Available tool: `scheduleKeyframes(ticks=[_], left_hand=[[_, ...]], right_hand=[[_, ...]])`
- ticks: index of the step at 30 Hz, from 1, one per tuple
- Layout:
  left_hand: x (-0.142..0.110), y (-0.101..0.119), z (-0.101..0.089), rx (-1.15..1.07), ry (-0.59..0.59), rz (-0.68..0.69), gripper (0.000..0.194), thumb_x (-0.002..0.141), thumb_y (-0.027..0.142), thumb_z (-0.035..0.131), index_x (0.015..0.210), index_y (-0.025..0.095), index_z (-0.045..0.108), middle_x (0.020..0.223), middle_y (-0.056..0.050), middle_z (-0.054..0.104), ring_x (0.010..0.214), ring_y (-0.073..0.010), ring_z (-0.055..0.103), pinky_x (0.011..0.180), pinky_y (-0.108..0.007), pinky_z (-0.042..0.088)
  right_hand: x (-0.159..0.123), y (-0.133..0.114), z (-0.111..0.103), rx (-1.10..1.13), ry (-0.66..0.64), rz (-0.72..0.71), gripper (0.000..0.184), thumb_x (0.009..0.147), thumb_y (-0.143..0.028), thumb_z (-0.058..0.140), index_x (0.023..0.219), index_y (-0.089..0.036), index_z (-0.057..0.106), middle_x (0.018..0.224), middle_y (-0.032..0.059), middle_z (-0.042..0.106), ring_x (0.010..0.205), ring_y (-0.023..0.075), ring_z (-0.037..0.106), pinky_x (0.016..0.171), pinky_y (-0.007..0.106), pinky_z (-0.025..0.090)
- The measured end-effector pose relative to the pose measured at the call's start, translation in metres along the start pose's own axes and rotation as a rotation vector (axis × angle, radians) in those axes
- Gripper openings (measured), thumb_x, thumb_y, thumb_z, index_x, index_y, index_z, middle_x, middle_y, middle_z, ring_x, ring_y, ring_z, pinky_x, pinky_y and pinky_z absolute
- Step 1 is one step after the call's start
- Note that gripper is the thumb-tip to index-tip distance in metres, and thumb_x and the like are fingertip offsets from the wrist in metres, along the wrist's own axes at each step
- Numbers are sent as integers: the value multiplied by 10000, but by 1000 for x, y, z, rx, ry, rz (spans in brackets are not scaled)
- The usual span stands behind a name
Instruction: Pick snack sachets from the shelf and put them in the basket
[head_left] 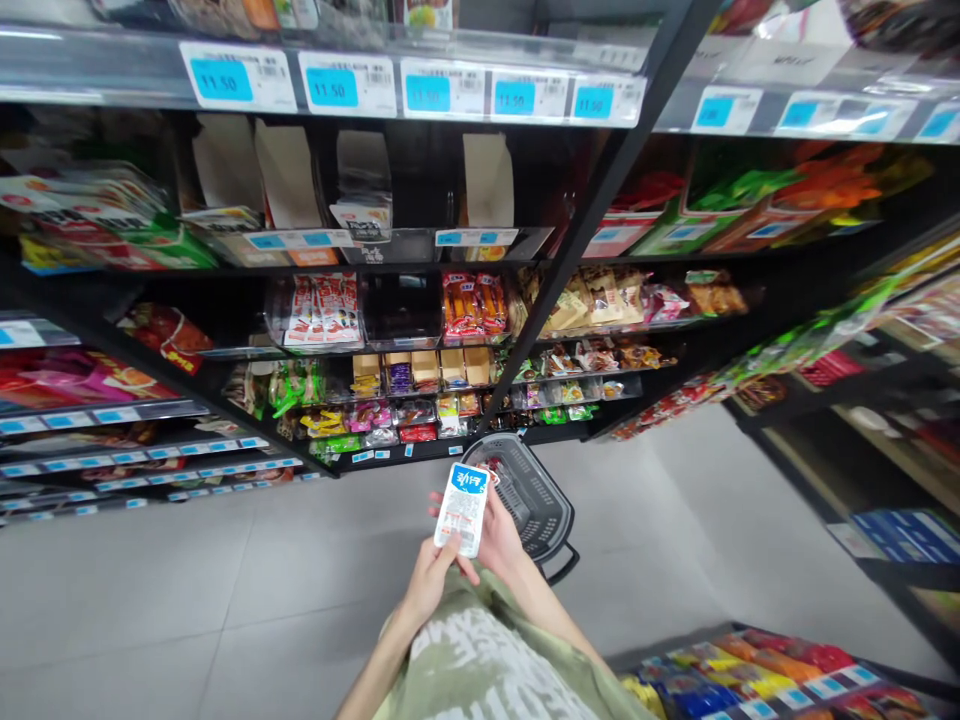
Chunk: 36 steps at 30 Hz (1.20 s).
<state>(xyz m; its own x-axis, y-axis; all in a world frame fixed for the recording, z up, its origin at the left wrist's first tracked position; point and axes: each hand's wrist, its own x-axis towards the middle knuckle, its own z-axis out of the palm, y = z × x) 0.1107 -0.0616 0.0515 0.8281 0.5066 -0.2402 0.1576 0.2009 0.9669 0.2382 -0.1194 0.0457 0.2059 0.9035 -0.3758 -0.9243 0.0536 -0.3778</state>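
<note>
A small white packet with a blue top label [461,508] and fine print is held up in front of my body. My left hand [433,572] grips its lower edge, with the thumb on the printed face. Along the packet's right side is my right hand [500,530], its palm partly behind the packet and fingertips showing past the left edge. Below and to the right, a grey shopping basket [529,490] rests on the floor, with a small reddish item at its far end.
Dark shelves of packaged snacks rise ahead, with price tags [337,85] along a high shelf edge. A rack of bagged goods [750,665] stands at the lower right. More shelving [885,430] lines the right side. Grey floor tiles [150,590] lie below.
</note>
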Motion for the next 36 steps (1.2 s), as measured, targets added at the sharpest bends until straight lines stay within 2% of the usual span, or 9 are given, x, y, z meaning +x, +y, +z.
scheduleKeyframes(ticks=[4, 8, 12, 14, 17, 20, 24, 29, 36], left_hand=[[-2, -3, 0, -82, -26, -19, 563, 922, 566, 477, 654, 131, 714, 579, -79, 690, 586, -181, 598, 666, -301, 479], [-12, -14, -1, -161, 4, 1, 377, 882, 459, 607, 1084, 141, 591, 741, -48, 703, 643, -169, 638, 622, -276, 489], [-17, -24, -5, 1, 350, 98, 406, 841, 326, 670, 1153, 207, 439, 816, 4, 628, 718, -155, 636, 640, -261, 498], [-17, -23, -10, 190, 536, 167, 352, 831, 291, 673, 1103, 211, 465, 868, -8, 606, 750, -155, 622, 680, -280, 512], [-13, -16, -17, 534, 629, 351, 251, 829, 238, 666, 1065, 212, 588, 1047, -69, 582, 883, -191, 608, 800, -355, 524], [-4, -11, -18, 798, 656, 557, 184, 823, 156, 652, 982, 232, 706, 1078, -87, 551, 979, -233, 563, 855, -399, 507], [6, -6, -9, 881, 596, 660, 234, 820, 88, 633, 971, 237, 732, 1076, -93, 565, 1001, -241, 540, 858, -401, 509], [11, -2, 0, 881, 417, 690, 278, 848, 101, 621, 1068, 246, 708, 1052, -75, 655, 1027, -239, 557, 917, -416, 488], [10, -8, 0, 717, 354, 562, 189, 899, 164, 572, 1028, 228, 695, 1006, -69, 702, 967, -217, 615, 881, -377, 477]], right_hand=[[4, 3, -3, 70, -2, 63, 648, 917, -680, 407, 1145, -131, 665, 1062, 143, 753, 903, 280, 725, 781, 412, 559], [19, 2, 9, 102, 17, 99, 688, 897, -712, 416, 1085, -104, 677, 1024, 148, 761, 846, 266, 733, 779, 401, 566], [28, -3, 22, 93, 34, 87, 658, 882, -710, 458, 1105, -129, 673, 1099, 147, 744, 921, 263, 722, 839, 416, 553], [29, -3, 21, 81, 24, 74, 650, 858, -711, 506, 1128, -142, 668, 1128, 143, 734, 958, 269, 711, 854, 422, 546], [27, 0, 13, 41, 1, 39, 604, 831, -686, 575, 1153, -182, 660, 1157, 123, 723, 993, 279, 694, 849, 431, 541], [21, 0, 4, -3, 11, 9, 583, 825, -681, 588, 1133, -192, 666, 1132, 118, 727, 987, 282, 689, 832, 426, 539], [15, -6, 1, -16, 20, -7, 574, 835, -670, 585, 1132, -187, 674, 1101, 112, 736, 958, 272, 691, 811, 398, 539], [12, -13, 0, -40, 24, -33, 553, 840, -654, 588, 1088, -170, 689, 1048, 119, 743, 919, 272, 691, 749, 382, 541], [7, -8, -13, -59, 119, -147, 442, 813, -589, 666, 1121, -273, 662, 1016, 53, 735, 851, 236, 683, 676, 330, 518]])
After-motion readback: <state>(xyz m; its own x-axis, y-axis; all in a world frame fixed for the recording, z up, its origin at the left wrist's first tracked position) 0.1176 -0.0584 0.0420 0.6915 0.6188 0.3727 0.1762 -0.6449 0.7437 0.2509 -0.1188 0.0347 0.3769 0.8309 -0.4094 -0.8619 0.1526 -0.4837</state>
